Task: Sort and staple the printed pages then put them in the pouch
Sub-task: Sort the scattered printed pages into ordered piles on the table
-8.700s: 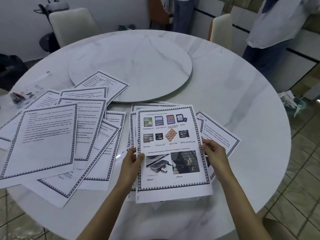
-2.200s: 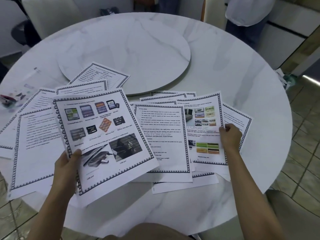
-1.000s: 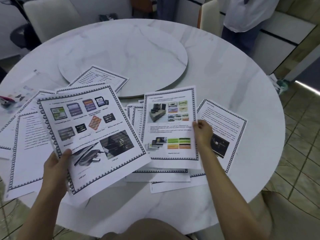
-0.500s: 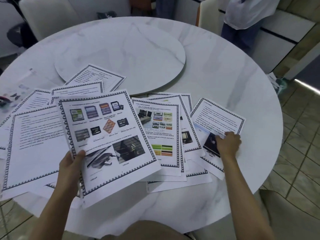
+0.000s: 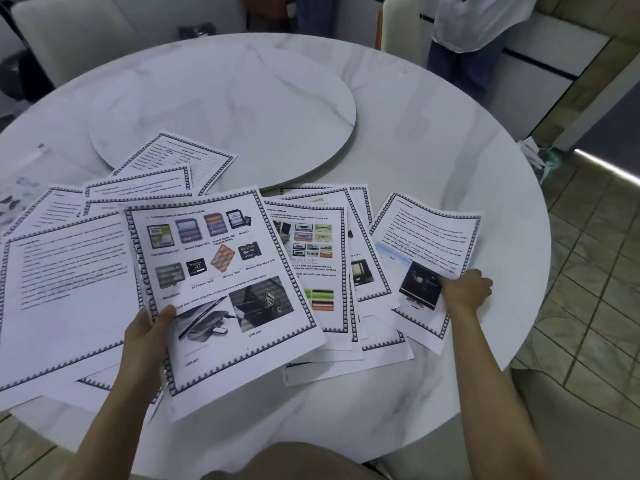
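Pages everywhere — the left hand (image 5: pixel 149 334) gripped the memory-card sheet (image 5: pixel 221 271) at its lower left edge, thumb on top, holding it tilted above the spread. The right hand (image 5: pixel 465 289) curled round the right edge of a text page (image 5: pixel 426 237) at the fan's right end, its paper bowed. Between the hands, thin bordered sheets (image 5: pixel 318 258) overlapped on the round, glossy, marble-veined table (image 5: pixel 433 150) — a raised round disc (image 5: pixel 242 109) lay behind them.

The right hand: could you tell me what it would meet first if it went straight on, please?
The right hand grips the rightmost page, whose text half lies straight ahead. Past it the way looks free over bare table, probably passing right of the turntable, though depth is unclear.
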`<state>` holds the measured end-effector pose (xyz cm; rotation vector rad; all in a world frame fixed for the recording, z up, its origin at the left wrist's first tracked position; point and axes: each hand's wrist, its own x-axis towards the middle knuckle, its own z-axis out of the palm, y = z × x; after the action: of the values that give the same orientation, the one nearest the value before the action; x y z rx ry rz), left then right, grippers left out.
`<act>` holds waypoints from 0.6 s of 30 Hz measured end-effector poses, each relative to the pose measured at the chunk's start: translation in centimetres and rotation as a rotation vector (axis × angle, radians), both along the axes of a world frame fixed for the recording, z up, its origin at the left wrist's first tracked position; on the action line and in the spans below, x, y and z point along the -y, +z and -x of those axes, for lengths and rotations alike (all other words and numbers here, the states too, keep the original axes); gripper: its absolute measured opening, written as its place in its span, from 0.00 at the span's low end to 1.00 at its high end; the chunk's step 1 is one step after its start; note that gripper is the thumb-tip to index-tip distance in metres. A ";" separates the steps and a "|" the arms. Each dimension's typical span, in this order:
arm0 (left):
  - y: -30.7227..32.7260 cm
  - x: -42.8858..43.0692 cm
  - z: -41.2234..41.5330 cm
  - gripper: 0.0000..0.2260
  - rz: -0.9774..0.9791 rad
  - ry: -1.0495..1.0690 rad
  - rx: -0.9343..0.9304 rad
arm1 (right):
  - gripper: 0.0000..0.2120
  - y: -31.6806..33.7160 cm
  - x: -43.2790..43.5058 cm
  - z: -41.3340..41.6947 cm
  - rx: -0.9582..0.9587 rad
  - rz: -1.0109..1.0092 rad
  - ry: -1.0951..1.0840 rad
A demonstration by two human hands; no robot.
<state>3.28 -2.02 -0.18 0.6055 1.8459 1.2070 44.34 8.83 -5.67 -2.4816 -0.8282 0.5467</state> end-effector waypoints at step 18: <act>-1.0 0.2 0.4 0.13 0.015 -0.066 0.011 | 0.09 5.1 2.3 -4.8 -0.062 -0.663 -0.004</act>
<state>2.87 -2.23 -1.17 0.6453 1.8104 1.1504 49.17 6.52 -0.55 -1.8495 -0.8157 0.2805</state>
